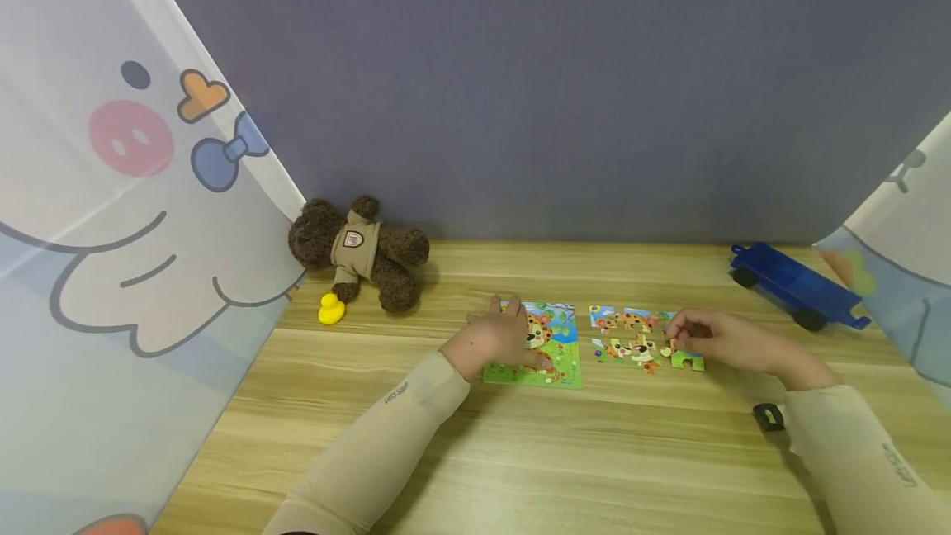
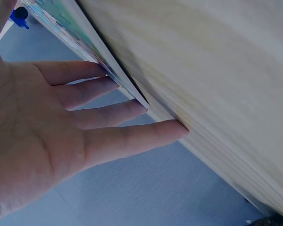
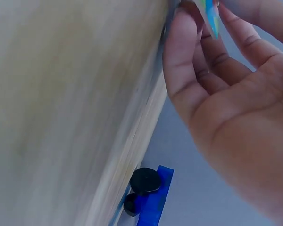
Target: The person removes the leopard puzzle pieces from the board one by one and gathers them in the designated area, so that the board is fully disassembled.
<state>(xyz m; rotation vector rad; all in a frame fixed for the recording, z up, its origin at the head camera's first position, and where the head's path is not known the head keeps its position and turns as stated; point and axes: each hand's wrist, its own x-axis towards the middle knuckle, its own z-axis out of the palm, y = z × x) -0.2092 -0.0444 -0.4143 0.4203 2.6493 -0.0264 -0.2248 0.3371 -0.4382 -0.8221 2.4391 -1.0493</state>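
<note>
A leopard-picture puzzle board (image 1: 566, 362) lies flat on the wooden table. My left hand (image 1: 499, 343) rests on its left part with fingers spread and nearly straight; the left wrist view shows the fingertips at the board's edge. Right of the board lie several loose puzzle pieces (image 1: 630, 349) with parts of the same sort of picture. Over the right end of these pieces, my right hand (image 1: 724, 343) has its fingers curled. It pinches a thin puzzle piece (image 3: 210, 18) between thumb and fingers, seen tilted in the right wrist view and partly hidden by the fingers.
A brown teddy bear (image 1: 357, 246) lies at the back left, with a yellow rubber duck (image 1: 331, 310) in front of it. At the back right stands a blue toy wagon (image 1: 798, 283). A small black object (image 1: 768, 417) lies near the right forearm. A grey panel (image 1: 520, 106) rises behind the table.
</note>
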